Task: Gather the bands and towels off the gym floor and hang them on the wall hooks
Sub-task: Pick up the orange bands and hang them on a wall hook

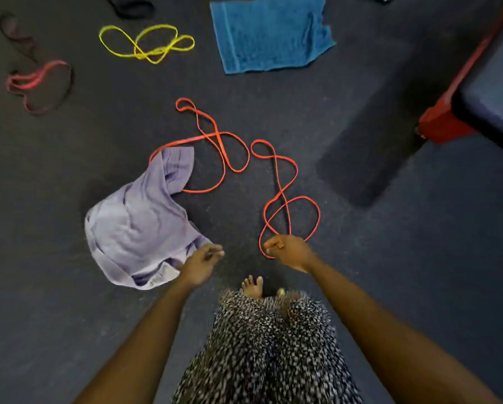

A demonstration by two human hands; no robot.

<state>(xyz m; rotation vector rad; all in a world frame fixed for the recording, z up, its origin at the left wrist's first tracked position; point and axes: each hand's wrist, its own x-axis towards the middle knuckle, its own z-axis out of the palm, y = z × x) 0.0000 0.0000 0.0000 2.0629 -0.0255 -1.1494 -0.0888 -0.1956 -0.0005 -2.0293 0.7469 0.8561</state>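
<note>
Currently my right hand (288, 250) is fisted round the near end of the near orange band (319, 217), whose loops trail straight away from me across the gym floor (390, 272). My left hand (205, 258) hangs at the near edge of the lavender towel (139, 223), fingers loosely curled. With the blur, I cannot tell whether it has cloth. The towel lies left and forward of that hand, its far corner over the far orange band (223, 161). Judgement: the left hand is nearer, so towel next.
</note>
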